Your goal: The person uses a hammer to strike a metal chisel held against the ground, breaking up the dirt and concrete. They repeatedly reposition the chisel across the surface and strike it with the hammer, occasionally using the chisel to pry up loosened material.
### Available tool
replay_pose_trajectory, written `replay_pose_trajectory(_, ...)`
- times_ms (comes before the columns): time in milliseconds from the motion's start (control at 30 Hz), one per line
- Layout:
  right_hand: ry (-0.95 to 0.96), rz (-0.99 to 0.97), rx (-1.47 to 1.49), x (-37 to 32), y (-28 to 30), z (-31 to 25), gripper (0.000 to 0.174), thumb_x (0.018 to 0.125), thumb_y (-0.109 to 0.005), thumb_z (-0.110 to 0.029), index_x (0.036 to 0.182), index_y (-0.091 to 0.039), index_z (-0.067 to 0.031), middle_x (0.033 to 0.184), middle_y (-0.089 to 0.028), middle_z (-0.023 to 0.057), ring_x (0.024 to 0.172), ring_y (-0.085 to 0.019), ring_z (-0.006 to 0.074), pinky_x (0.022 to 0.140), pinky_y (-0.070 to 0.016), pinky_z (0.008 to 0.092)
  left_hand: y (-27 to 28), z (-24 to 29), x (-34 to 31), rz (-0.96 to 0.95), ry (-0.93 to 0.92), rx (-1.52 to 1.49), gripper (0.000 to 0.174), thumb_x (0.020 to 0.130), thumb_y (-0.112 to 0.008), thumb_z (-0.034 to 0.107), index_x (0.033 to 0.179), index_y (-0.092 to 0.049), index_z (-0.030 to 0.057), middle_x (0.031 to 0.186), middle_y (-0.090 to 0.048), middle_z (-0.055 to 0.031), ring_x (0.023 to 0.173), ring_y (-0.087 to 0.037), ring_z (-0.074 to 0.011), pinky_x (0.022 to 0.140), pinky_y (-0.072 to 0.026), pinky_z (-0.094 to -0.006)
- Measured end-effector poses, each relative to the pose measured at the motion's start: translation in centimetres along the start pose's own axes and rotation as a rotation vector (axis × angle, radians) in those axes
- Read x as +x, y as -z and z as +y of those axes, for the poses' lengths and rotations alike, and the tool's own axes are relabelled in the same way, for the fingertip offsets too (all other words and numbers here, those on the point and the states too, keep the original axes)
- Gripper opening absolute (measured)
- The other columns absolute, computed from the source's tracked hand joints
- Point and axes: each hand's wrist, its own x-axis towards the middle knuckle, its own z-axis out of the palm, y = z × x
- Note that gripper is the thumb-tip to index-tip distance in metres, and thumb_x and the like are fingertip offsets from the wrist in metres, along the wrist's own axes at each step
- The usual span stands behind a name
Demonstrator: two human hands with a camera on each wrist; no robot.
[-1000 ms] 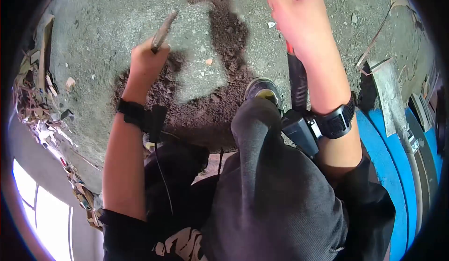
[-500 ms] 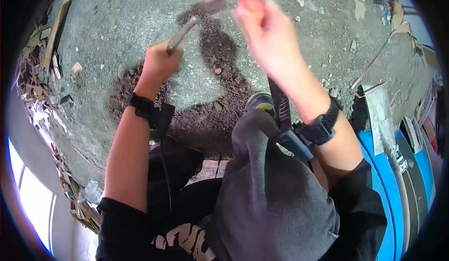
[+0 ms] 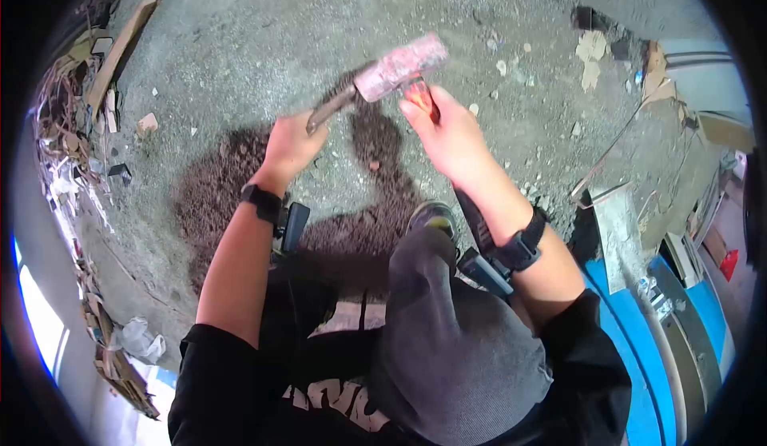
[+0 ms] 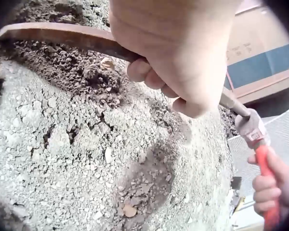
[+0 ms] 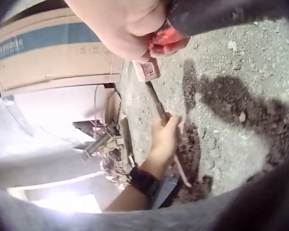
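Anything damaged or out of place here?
Yes. The concrete floor is broken open: a dark channel of loose rubble runs under the chisel in the left hand, with cracks in the pale surface beside it. The hammer in the right hand meets the chisel's end. Scrap is heaped at left.

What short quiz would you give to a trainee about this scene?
1. True or false: the left hand grips the chisel.
2. Choose one: the right hand holds a hammer. What colour is its handle? A blue, B red, C green.
3. Fill in: the hammer's head is at the chisel's ____ end, the end away from the floor.
Key: 1 true; 2 B; 3 upper.
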Motion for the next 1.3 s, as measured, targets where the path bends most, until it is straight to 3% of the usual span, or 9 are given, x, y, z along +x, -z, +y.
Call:
replay_pose_trajectory(100,0.008,0.119,0.044,-0.5,1.5,0.3,0.033,0.085,-0.056,-0.031,0.099,-0.054,-0.0010,0.081,-0.061,0.0213,0.079,-0.062,0.0323,0.068,-0.0470,0.0369,0.5,0.2,-0.2,-0.008,-0.005,0.007,0.030,0.074,-0.057,0.030,0.088,-0.061,0.0042,0.073,-0.060,-0.0192,0.070,-0.061,-0.0340,0.064,-0.0480,-0.0399)
replay_pose_trajectory(167,0.011,0.252,0.086,-0.3,2.3,1.1,0.029,0.087,-0.056,-0.026,0.100,-0.055,0.0002,0.074,-0.062,0.0103,0.068,-0.059,0.0185,0.061,-0.0454,0.0321,1.1,0.8,-0.7,-0.046,0.004,-0.066,0.032,0.074,-0.056,0.031,0.092,-0.061,0.0051,0.075,-0.061,-0.0192,0.070,-0.061,-0.0345,0.064,-0.0481,-0.0403)
replay_pose_trajectory(267,-0.248,0.225,0.485,0.0,3.0,-1.7,0.021,0.089,-0.053,-0.025,0.101,-0.054,-0.0069,0.059,-0.040,-0.0072,0.048,-0.033,-0.0004,0.040,-0.0272,0.0166,1.8,1.0,-1.5,0.026,-0.047,-0.067,0.027,0.074,-0.057,0.032,0.084,-0.059,0.0064,0.071,-0.060,-0.0166,0.069,-0.060,-0.0341,0.063,-0.0481,-0.0429)
replay_pose_trajectory(433,-0.065,-0.010,0.172,0.0,-0.4,-1.2,0.017,0.090,-0.051,-0.025,0.094,-0.050,-0.0088,0.060,-0.040,-0.0056,0.043,-0.034,0.0015,0.037,-0.0267,0.0173,1.2,0.0,-1.4,0.030,-0.103,-0.037,0.021,0.072,-0.057,0.027,0.077,-0.060,0.0072,0.068,-0.061,-0.0142,0.065,-0.061,-0.0323,0.062,-0.0488,-0.0431)
replay_pose_trajectory(533,-0.216,-0.135,0.175,0.0,0.7,-3.5,0.018,0.091,-0.051,-0.026,0.094,-0.049,-0.0090,0.060,-0.040,-0.0047,0.044,-0.034,0.0020,0.037,-0.0269,0.0166,1.5,0.0,-1.6,0.055,-0.087,-0.077,0.019,0.071,-0.057,0.026,0.074,-0.060,0.0074,0.068,-0.061,-0.0144,0.065,-0.061,-0.0326,0.062,-0.0487,-0.0436)
replay_pose_trajectory(733,-0.176,0.211,0.302,0.7,2.9,-4.0,0.016,0.091,-0.050,-0.024,0.097,-0.048,-0.0088,0.060,-0.041,-0.0051,0.044,-0.035,0.0017,0.037,-0.0268,0.0164,1.3,-0.2,-2.1,0.071,-0.144,-0.100,0.020,0.071,-0.058,0.027,0.074,-0.060,0.0078,0.066,-0.060,-0.0144,0.064,-0.060,-0.0333,0.061,-0.0490,-0.0436)
replay_pose_trajectory(867,-0.126,-0.122,0.033,-0.2,0.5,-4.0,0.023,0.089,-0.055,-0.021,0.105,-0.050,-0.0059,0.063,-0.042,-0.0058,0.046,-0.033,0.0009,0.039,-0.0256,0.0176,1.3,0.0,-2.4,0.082,-0.134,-0.095,0.020,0.071,-0.057,0.027,0.073,-0.061,0.0079,0.063,-0.059,-0.0149,0.060,-0.060,-0.0333,0.058,-0.0489,-0.0441)
replay_pose_trajectory(1133,-0.128,0.178,0.323,-0.4,3.6,-5.4,0.017,0.090,-0.052,-0.023,0.095,-0.050,-0.0068,0.059,-0.042,-0.0055,0.043,-0.035,0.0020,0.037,-0.0274,0.0167,1.5,-0.6,-2.4,0.184,-0.178,-0.094,0.020,0.071,-0.057,0.027,0.074,-0.061,0.0080,0.062,-0.059,-0.0141,0.060,-0.059,-0.0329,0.056,-0.0485,-0.0429)
replay_pose_trajectory(1300,-0.091,-0.102,0.082,-1.1,1.0,-3.9,0.023,0.089,-0.055,-0.019,0.105,-0.052,-0.0035,0.065,-0.045,-0.0050,0.052,-0.037,0.0011,0.044,-0.0311,0.0167,0.5,-0.2,-2.2,0.125,-0.166,-0.031,0.019,0.071,-0.057,0.026,0.074,-0.060,0.0076,0.061,-0.059,-0.0133,0.059,-0.060,-0.0319,0.055,-0.0484,-0.0432)
